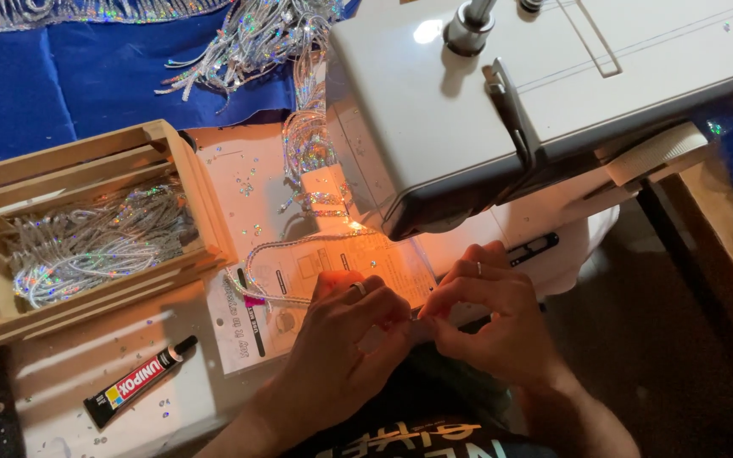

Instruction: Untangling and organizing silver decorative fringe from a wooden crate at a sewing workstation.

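Note:
My left hand [341, 335] and my right hand [489, 318] meet fingertip to fingertip in front of the white sewing machine [502, 93], pinching a small piece of silver sequin trim [422, 326] between them. Each hand wears a ring. A strand of sequin trim [286, 250] loops over a lit paper sheet [366, 259] under the machine's head and runs up behind it. What exactly sits between my fingers is mostly hidden.
A wooden crate [86, 220] at left holds a heap of silver sequin trim. A black glue tube [140, 382] lies below it. Black thread snips [532, 248] rest right of my hands. Blue fabric [61, 85] with more trim covers the back left.

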